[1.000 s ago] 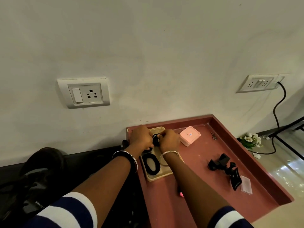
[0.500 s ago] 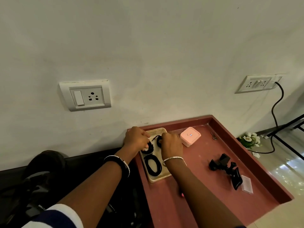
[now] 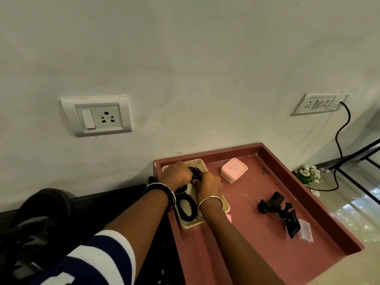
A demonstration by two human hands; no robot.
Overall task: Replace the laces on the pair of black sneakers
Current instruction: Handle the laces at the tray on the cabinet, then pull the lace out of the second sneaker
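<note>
1. Working both hands inside the beige tray at the far left corner of the reddish tabletop. Judging the stage as early: picking out a replacement lace, not yet threading anything.
2. Curling the left hand down over the black lace bundle at the tray's far end. Closing the right hand on the same bundle from the other side. Cannot tell the exact pinch point, with the fingertips hiding behind the knuckles.
3. Leaving a second lace coil lying flat in the near half of the tray, between the two wrists, untouched.
4. Noting the black sneaker well to the left, off the tabletop, low in shadow. Too dark to tell whether old laces are in or out. Not making out the other shoe of the pair.
5. Judging nearly everything as left to do: loosening the bundle, carrying it over, lacing both shoes.
6. Logging surroundings: pink box near the tray's right side; small key-like item beyond it; black clamp-like mount and clear plastic case toward the right rim; wall socket above the left arm; white flowers on the floor.
7. Seeing nothing lying between hands and bundle. Flagging the tabletop's raised rim and the wrist bangles as likely snag points for a loose lace.
</note>
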